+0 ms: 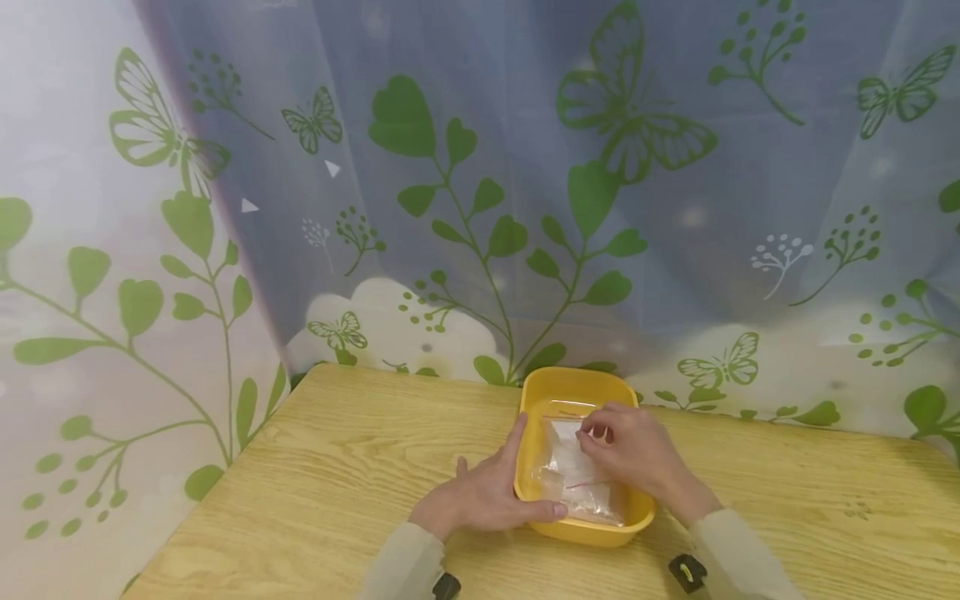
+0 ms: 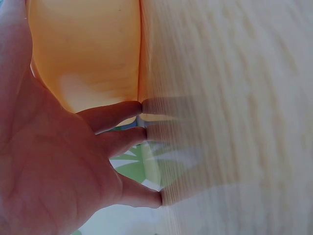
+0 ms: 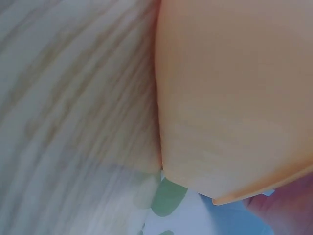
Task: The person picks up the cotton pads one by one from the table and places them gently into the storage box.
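Observation:
A yellow plastic tub point(image 1: 530, 471) stands on the table, with clear zip bags holding white contents point(image 1: 564, 454) inside it. Against the tub's left side lies my left hand point(image 1: 486, 493), its thumb over the rim at the near corner. Three fingers of that hand reach down to the tabletop in the left wrist view, beside the tub's outer wall. Over the inside of the tub, my right hand point(image 1: 637, 450) has thumb and fingertips together at a zip bag, pinching it. Only a sliver of the right hand shows in the right wrist view, beyond the tub's rim.
The wood-grain table point(image 1: 360, 433) extends to both sides of the tub. Behind it hangs a blue and white curtain point(image 1: 480, 208) with green leaves and butterflies, close to the tub's far end. Black straps point(image 1: 686, 573) show below the wrists.

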`<state>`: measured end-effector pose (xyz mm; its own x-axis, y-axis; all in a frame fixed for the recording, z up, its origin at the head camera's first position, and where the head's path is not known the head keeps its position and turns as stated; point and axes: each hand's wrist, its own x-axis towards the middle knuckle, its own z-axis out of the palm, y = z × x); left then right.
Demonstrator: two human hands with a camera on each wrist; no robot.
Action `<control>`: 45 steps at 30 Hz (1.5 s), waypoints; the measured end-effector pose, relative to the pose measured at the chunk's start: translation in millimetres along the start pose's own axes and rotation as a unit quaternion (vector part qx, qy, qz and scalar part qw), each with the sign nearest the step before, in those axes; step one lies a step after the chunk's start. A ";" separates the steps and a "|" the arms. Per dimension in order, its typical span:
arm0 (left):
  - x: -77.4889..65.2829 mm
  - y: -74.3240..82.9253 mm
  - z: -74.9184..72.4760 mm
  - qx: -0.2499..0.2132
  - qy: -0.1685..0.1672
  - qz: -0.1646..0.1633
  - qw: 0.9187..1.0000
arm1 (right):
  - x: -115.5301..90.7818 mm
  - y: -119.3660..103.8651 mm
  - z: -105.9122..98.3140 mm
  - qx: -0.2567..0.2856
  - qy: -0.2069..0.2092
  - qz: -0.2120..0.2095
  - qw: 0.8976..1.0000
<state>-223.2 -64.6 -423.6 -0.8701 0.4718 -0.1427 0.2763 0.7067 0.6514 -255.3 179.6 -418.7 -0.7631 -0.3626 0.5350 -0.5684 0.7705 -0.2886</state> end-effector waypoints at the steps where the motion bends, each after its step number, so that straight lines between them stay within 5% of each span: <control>1: 0.0 0.1 0.0 0.000 -0.001 -0.001 1.000 | -0.7 -0.2 0.0 -0.002 -0.009 0.007 1.000; 14: 1.9 -0.5 0.1 0.003 0.001 0.004 1.000 | -8.8 -0.7 -3.5 -0.010 -0.032 -0.040 0.999; 25: 3.5 0.7 -0.5 0.004 -0.002 0.006 1.000 | -23.3 3.7 -17.1 -0.017 0.063 -0.102 0.993; 31: 3.9 -0.4 -3.7 0.003 -0.003 0.017 1.000 | -35.5 10.9 -35.2 -0.038 0.075 -0.066 0.994; 38: -4.7 -4.1 -14.1 -0.026 -0.001 0.049 0.998 | -50.5 19.2 -62.6 -0.030 0.028 0.032 0.999; 45: -23.4 -7.7 -25.3 0.044 0.040 0.054 0.997 | -65.7 30.0 -84.6 -0.043 -0.009 0.091 0.995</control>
